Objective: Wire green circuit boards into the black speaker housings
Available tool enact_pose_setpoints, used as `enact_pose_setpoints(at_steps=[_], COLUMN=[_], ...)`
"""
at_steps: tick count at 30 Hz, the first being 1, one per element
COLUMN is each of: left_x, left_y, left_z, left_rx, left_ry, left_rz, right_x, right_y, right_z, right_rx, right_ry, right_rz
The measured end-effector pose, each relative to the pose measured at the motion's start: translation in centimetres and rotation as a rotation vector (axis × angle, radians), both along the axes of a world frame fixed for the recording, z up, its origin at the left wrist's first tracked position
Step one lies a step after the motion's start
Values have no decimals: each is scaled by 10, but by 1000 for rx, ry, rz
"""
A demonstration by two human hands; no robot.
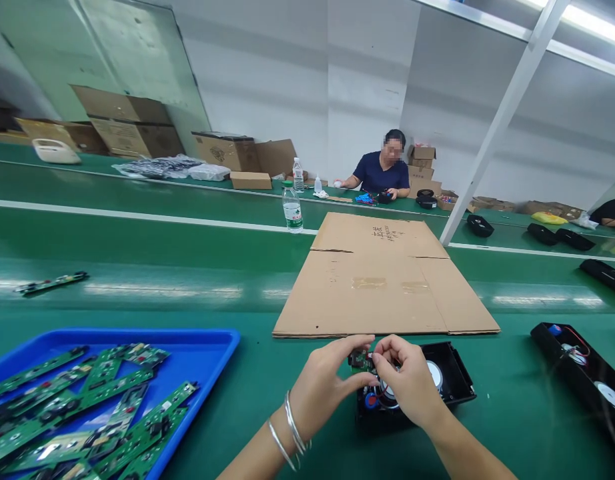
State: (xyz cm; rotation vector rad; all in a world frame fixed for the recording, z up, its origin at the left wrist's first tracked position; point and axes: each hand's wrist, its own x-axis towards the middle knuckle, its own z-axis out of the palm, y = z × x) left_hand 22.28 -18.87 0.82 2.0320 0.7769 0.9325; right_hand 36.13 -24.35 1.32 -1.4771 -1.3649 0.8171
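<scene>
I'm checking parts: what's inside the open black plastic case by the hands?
At least one round white disc and a round blue part show; the right hand hides some of the interior.

"Can you read any writing from your seat?"
"None. Handwritten characters [382, 232] mark the cardboard sheet [367, 310] just beyond my hands [315, 377], but they're too blurred. The green-capped bottle [291, 200], farther off to their left, has a label [293, 215] with tiny red print, illegible."

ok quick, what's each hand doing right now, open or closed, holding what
Left hand: closed, holding a green circuit board between thumb and fingers.
Right hand: pinched closed at the board's edge; what it grips cannot be told.
</scene>
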Motion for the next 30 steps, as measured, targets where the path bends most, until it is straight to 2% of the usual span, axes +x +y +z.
enact_pose_setpoints(at_steps=[5, 7, 14, 18, 25, 30], left_x=[1, 2, -1, -1, 2, 4], left_y=[-3, -3, 2, 0, -5, -12], left_z=[-1, -1, -8, -10, -8, -5], left_rx=[-206, -223, 124, 274, 300, 248], left_ry=[-173, -216, -96, -106, -80, -35], left_rz=[-52, -72, -65, -43, -51, -51], right_x=[1, 2, 3, -3, -12, -16], right_y=[-1, -1, 1, 1, -1, -3], right_z=[1, 0, -4, -11, -20, -21], right_rx=[11, 17, -7, 28, 90, 156], right_ry=[22, 50, 107, 149, 197, 120], right_rz=[0, -4, 34, -40, -146, -233])
